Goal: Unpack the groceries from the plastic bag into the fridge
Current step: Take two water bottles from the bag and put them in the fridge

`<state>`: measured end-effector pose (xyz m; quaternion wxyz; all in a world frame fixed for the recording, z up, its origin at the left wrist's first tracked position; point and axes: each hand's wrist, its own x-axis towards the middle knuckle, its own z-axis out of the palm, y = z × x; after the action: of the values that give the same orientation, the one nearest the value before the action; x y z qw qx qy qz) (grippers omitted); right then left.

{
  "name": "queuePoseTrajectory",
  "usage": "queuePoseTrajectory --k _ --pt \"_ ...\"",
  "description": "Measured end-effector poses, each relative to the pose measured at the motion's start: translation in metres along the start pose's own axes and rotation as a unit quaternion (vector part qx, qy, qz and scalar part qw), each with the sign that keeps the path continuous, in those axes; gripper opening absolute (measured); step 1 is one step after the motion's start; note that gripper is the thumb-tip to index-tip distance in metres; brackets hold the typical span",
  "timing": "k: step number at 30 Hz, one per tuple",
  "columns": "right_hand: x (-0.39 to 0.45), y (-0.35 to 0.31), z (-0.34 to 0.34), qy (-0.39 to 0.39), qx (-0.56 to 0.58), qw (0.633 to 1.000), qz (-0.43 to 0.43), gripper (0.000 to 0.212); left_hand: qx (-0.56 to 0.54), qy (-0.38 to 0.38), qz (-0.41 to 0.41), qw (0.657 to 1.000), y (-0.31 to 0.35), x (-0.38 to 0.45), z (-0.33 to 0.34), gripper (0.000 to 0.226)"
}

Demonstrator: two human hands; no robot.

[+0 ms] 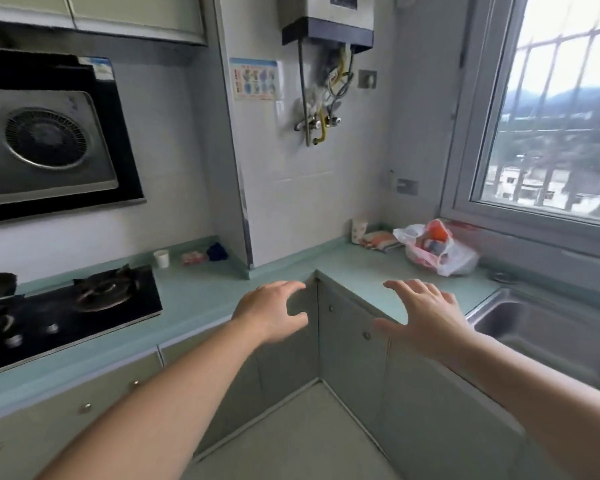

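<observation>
Countertop (354,268): bag (437,249) beyond both hands' grip.

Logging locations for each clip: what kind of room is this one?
A home kitchen, most likely: a gas hob under a range hood, a steel sink by the window, and a wall water heater.

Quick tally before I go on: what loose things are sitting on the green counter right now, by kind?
Plastic bags: 1, the plastic bag of groceries under the window
Cups: 2, a white cup by the stove, a patterned cup in the corner
Folded cloths: 1, the striped cloth
Dark blue item: 1
Pink-and-white packet: 1
Total: 6
</observation>
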<state>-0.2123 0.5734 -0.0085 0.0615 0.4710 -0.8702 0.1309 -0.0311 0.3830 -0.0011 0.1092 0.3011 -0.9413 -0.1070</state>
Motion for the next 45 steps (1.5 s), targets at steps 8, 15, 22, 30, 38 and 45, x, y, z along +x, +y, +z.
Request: queuePoseTrajectory --k 8,15,22,30,38,45 --pt "0.087 0.046 0.018 -0.001 -0.042 0.995 0.091 0.074 -0.068 -0.022 0.092 0.993 -0.003 0.151 0.045 0.057" --pt "0.141 0.101 0.023 0.008 -0.054 0.985 0.162 0.074 -0.078 -0.05 0.168 0.981 0.034 0.252 0.073 0.056" --pt "0.21 0.181 0.058 0.011 -0.045 0.977 0.207 0.069 -0.065 -0.08 0.196 0.975 0.061 0.354 0.118 0.057" --pt "0.317 0.266 0.098 0.005 0.032 0.975 0.221 0.067 -0.039 -0.113 0.181 0.976 0.095 0.483 0.155 0.056" --pt "0.395 0.33 0.105 0.057 0.141 0.949 0.277 0.053 -0.14 -0.154 0.199 0.958 0.153 0.582 0.193 0.05" --pt "0.453 0.368 0.133 0.039 0.139 0.933 0.331 0.058 -0.15 -0.199 0.252 0.935 0.182 0.675 0.249 0.051"
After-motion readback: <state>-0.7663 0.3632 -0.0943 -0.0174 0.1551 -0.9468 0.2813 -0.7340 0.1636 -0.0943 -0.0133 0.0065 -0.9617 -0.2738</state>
